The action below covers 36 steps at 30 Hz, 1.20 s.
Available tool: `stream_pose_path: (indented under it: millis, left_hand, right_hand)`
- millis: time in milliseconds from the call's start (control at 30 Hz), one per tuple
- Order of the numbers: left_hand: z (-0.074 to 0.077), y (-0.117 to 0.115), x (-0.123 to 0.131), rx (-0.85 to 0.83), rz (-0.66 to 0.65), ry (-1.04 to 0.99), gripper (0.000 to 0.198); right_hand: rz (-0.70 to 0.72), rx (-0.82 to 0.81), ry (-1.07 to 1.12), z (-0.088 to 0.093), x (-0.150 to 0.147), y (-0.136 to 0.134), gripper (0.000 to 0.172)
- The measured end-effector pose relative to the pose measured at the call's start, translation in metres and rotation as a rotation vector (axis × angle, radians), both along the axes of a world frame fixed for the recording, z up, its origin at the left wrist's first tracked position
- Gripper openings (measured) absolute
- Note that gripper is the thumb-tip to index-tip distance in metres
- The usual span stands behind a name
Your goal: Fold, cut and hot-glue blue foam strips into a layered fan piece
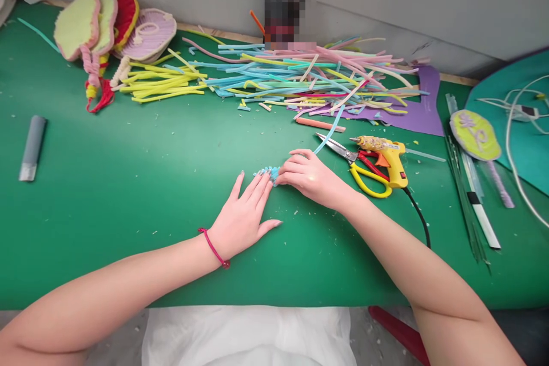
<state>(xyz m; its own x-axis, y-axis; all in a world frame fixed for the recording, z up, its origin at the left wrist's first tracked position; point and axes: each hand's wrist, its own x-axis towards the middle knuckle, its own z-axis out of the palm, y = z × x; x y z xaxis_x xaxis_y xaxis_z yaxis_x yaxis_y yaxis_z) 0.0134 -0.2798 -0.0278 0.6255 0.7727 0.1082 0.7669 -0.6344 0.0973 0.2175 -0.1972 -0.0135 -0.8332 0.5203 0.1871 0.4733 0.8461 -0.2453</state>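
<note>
My left hand (244, 206) lies palm down on the green table with its fingers stretched out, so it is open. Its fingertips press on a small cluster of short light-blue pieces (274, 176), partly hidden under them. At the right side of this cluster, my right hand (306, 176) has its fingers pinched together. A light-blue pipe cleaner (330, 132) runs from behind the right hand's fingers up and to the right; where it ends inside the hand is hidden. Just right of that hand are scissors (360, 168) with yellow and red handles and a yellow glue gun (386, 157).
A heap of coloured pipe cleaners (300, 74) spreads along the back, partly over a purple sheet (431, 108). Fuzzy fans (77, 23) stand back left. A grey tube (33, 146) lies at far left. A yellow-green fan (476, 134) and thin green stems (465, 200) lie right.
</note>
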Motion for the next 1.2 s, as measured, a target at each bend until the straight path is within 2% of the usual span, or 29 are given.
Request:
stream_pose_path:
  millis: [133, 200, 300, 433, 667, 800, 900, 1000, 1100, 1200]
  left_hand:
    - [0.000, 0.000, -0.001, 0.006, -0.005, -0.018, 0.067]
    - [0.000, 0.001, -0.001, 0.002, -0.007, -0.028, 0.068]
    - [0.000, 0.001, -0.001, -0.005, -0.007, -0.027, 0.069]
    - [0.000, 0.002, -0.001, -0.013, -0.003, -0.023, 0.067]
    - [0.005, 0.002, 0.000, -0.030, -0.007, 0.005, 0.064]
    - [0.006, 0.002, 0.000, -0.034, -0.005, 0.012, 0.063]
    - [0.006, 0.003, 0.000, -0.037, -0.004, 0.014, 0.062]
    - [0.005, 0.002, 0.000, -0.038, -0.002, 0.008, 0.062]
    - [0.004, 0.002, -0.001, -0.037, -0.004, -0.008, 0.062]
    - [0.003, 0.002, -0.001, -0.039, -0.004, -0.025, 0.062]
  right_hand:
    - [-0.160, 0.094, 0.130, 0.002, 0.014, -0.013, 0.022]
    - [-0.263, 0.133, 0.163, 0.004, 0.022, -0.023, 0.024]
    - [-0.344, 0.137, 0.151, 0.003, 0.030, -0.037, 0.029]
    - [-0.355, 0.096, 0.081, -0.005, 0.031, -0.048, 0.035]
    - [-0.287, -0.012, -0.075, -0.017, 0.034, -0.046, 0.048]
    - [-0.285, -0.048, -0.102, -0.018, 0.032, -0.046, 0.051]
    - [-0.298, -0.061, -0.054, -0.012, 0.031, -0.046, 0.050]
    - [-0.488, 0.016, 0.132, 0.000, 0.045, -0.041, 0.042]
    - [-0.870, 0.196, 0.308, 0.012, 0.082, -0.032, 0.029]
    - [-1.257, 0.288, 0.264, 0.013, 0.126, -0.024, 0.034]
